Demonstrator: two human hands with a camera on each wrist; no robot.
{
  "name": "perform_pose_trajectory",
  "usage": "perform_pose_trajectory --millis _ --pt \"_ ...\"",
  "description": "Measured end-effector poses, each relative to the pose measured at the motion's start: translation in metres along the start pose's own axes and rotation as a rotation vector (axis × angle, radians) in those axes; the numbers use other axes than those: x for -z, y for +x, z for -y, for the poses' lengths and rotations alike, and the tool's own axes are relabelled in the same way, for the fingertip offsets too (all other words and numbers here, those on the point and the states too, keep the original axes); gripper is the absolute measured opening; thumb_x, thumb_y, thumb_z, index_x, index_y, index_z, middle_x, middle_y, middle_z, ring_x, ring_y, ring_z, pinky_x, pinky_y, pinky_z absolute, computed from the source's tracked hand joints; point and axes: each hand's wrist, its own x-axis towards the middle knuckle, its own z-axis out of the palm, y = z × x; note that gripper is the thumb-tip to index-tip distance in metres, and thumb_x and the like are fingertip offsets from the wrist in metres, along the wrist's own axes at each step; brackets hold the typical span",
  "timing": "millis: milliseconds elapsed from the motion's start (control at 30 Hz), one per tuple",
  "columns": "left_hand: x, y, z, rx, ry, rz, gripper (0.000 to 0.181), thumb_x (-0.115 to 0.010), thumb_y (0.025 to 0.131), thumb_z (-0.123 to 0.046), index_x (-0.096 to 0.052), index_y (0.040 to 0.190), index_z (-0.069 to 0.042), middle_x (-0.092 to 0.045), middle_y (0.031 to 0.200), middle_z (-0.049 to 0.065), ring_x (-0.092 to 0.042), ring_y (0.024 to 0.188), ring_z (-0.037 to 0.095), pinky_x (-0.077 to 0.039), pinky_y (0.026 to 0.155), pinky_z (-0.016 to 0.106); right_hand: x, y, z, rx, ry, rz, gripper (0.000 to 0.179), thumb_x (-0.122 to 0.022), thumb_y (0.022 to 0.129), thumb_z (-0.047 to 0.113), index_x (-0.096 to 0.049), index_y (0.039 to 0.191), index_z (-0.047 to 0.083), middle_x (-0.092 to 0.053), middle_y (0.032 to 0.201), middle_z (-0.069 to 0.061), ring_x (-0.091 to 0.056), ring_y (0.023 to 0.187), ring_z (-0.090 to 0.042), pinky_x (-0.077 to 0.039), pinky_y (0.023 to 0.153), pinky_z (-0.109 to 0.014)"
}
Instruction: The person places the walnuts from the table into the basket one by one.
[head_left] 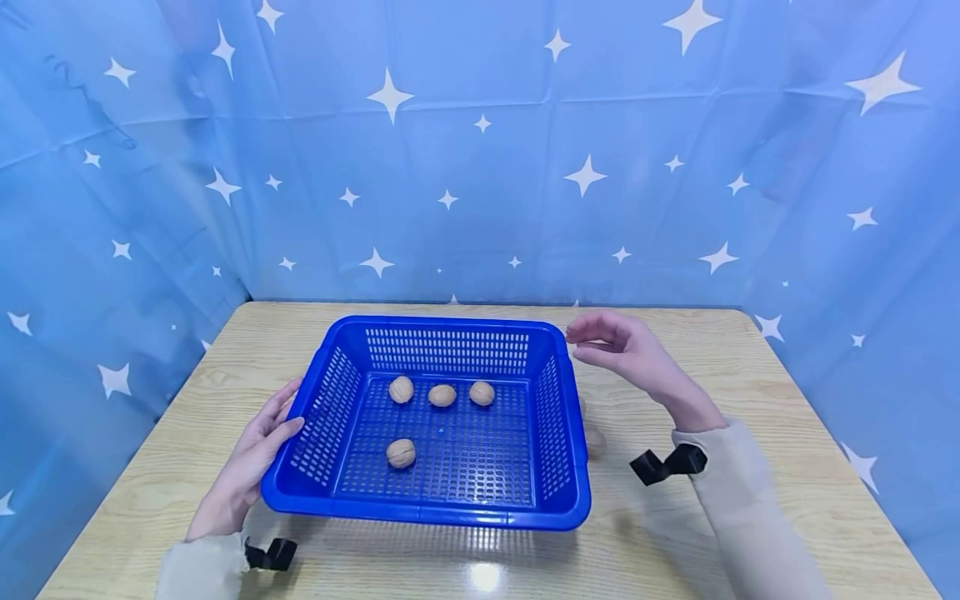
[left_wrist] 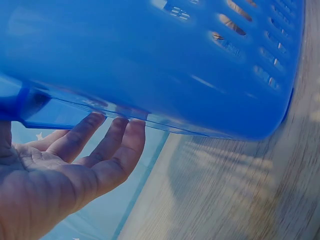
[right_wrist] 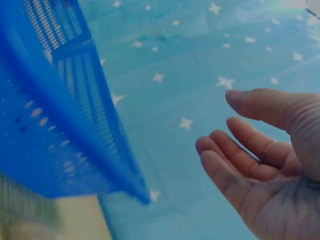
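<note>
A blue plastic basket (head_left: 431,514) with slotted walls is in the middle of the head view. Several walnuts (head_left: 401,453) lie on its floor. My left hand (head_left: 251,458) grips the basket's left rim, thumb over the top and fingers against the outer wall; the left wrist view shows those fingertips (left_wrist: 134,131) touching the blue plastic. Beyond the right rim, my right hand (head_left: 633,354) hovers with loosely bent fingers and nothing in them. A gap separates it from the basket in the right wrist view. Close to the basket's right side, another walnut (head_left: 595,443) is partly hidden.
The light wooden table (head_left: 750,392) carries the basket's shadow along its front side. A blue curtain (head_left: 487,233) with white stars hangs behind the table and at both sides. Black wrist mounts (head_left: 667,464) sit at both sleeves.
</note>
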Motion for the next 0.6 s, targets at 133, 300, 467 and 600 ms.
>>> perform_pose_trajectory --millis 133,300,467,600 --pt "0.0 0.0 0.0 0.007 0.005 -0.006 0.063 -0.042 0.101 -0.016 -0.006 0.151 -0.011 -0.05 0.123 -0.021 -0.058 0.104 0.005 -0.051 0.08 0.03 0.003 -0.005 -0.013 -0.014 -0.022 -0.025 0.027 -0.062 0.089 0.004 -0.056 0.113 -0.008 -0.061 0.109 -0.019 -0.061 0.098 -0.014 -0.05 0.081 -0.022" --pt "0.0 0.0 0.0 0.006 0.008 -0.007 0.063 -0.042 0.101 -0.017 -0.006 0.151 -0.011 -0.049 0.123 -0.021 -0.058 0.105 0.005 -0.051 0.08 0.03 0.006 -0.008 -0.029 -0.059 -0.031 -0.049 0.028 -0.06 0.091 0.007 -0.055 0.115 -0.007 -0.059 0.112 -0.025 -0.06 0.098 -0.012 -0.048 0.082 -0.021" --pt "0.0 0.0 0.001 0.002 0.007 0.0 0.063 -0.042 0.101 -0.016 -0.006 0.151 -0.01 -0.049 0.123 -0.021 -0.058 0.105 0.005 -0.051 0.08 0.03 0.008 -0.012 -0.051 -0.136 -0.027 -0.04 0.031 -0.061 0.091 0.011 -0.055 0.116 -0.006 -0.057 0.115 -0.026 -0.06 0.096 -0.008 -0.048 0.082 -0.021" --pt "0.0 0.0 0.001 0.004 0.012 -0.003 0.062 -0.042 0.101 -0.017 -0.006 0.151 -0.011 -0.049 0.123 -0.021 -0.058 0.105 0.005 -0.051 0.08 0.03 0.006 -0.015 -0.07 -0.165 0.002 -0.019 0.034 -0.063 0.09 0.01 -0.054 0.117 -0.008 -0.056 0.114 -0.028 -0.059 0.095 -0.009 -0.048 0.081 -0.021"
